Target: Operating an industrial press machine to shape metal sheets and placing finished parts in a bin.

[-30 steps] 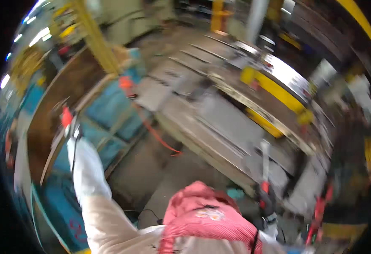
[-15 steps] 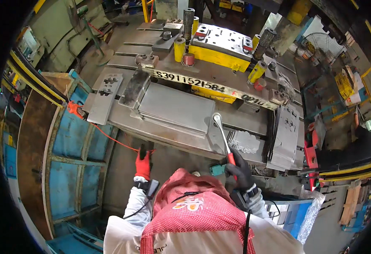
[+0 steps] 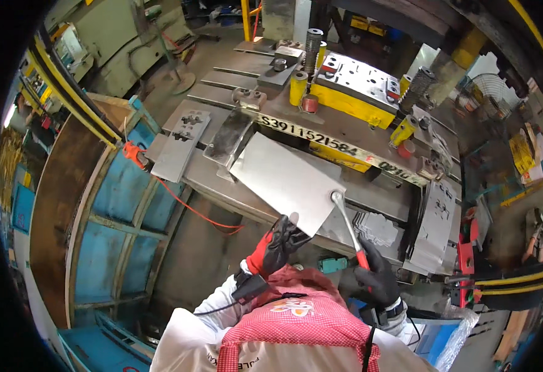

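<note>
In my right hand (image 3: 380, 280) is a red-handled tool (image 3: 349, 224) with a metal shaft and a round head. Its head lies on the right corner of a bare rectangular metal sheet (image 3: 288, 178). The sheet sits askew over a stack of similar sheets (image 3: 324, 166), its near corner reaching past the bench edge toward me. My left hand (image 3: 282, 240), in a black and red glove, is at that near edge with its fingers apart. Whether those fingers touch the sheet I cannot tell.
Behind the sheets stands a press die (image 3: 352, 102) with yellow blocks and upright posts. Flat cut pieces (image 3: 376, 228) lie right of the sheet, and punched plates (image 3: 431, 229) are stacked farther right. A blue frame (image 3: 113, 232) and an orange cable (image 3: 191, 208) are at left.
The top sheet has turned and come toward me, with the tool's head now on its corner. My left hand has risen rightward to its edge and spread its fingers. The whole view has shifted.
</note>
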The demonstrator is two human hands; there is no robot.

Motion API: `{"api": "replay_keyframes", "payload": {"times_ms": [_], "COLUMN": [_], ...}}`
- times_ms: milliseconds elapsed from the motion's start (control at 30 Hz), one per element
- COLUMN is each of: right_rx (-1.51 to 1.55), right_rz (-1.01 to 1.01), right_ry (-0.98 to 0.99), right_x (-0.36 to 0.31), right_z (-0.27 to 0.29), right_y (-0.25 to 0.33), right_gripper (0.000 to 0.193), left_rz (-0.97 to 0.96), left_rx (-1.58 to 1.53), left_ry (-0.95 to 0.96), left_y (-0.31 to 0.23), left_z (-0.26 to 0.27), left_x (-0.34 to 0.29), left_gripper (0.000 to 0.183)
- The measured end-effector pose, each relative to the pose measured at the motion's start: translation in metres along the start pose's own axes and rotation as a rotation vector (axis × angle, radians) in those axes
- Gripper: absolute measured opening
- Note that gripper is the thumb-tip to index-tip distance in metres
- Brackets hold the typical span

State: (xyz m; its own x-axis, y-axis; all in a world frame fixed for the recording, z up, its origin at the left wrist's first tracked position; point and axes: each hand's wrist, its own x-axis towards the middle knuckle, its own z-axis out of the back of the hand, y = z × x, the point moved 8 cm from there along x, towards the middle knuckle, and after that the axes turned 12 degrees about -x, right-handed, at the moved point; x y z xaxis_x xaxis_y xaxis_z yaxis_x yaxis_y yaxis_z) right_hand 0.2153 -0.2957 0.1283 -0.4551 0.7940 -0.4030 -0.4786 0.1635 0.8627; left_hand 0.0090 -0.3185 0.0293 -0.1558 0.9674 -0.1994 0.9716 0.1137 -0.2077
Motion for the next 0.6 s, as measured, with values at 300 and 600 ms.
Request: {"api": "replay_keyframes", "payload": {"times_ms": [300, 600], "right_rx": [0.211, 0.345], "right_rz": [0.034, 0.185], "right_ry": [0.315, -0.01], "right_x": [-0.041, -0.029], "right_z": [-0.015, 0.024], "right_y": [-0.039, 0.008], "right_gripper": [0.071, 0.07], "left_rz": [-0.278, -0.707], "left_rx": [1.032, 1.638], "left_ry": [0.186, 1.14], "left_y": [-0.048, -0.032], "left_z": [-0.031, -0.179], "left_x": [0.007, 0.123], "left_gripper": [0.036, 0.035]}}
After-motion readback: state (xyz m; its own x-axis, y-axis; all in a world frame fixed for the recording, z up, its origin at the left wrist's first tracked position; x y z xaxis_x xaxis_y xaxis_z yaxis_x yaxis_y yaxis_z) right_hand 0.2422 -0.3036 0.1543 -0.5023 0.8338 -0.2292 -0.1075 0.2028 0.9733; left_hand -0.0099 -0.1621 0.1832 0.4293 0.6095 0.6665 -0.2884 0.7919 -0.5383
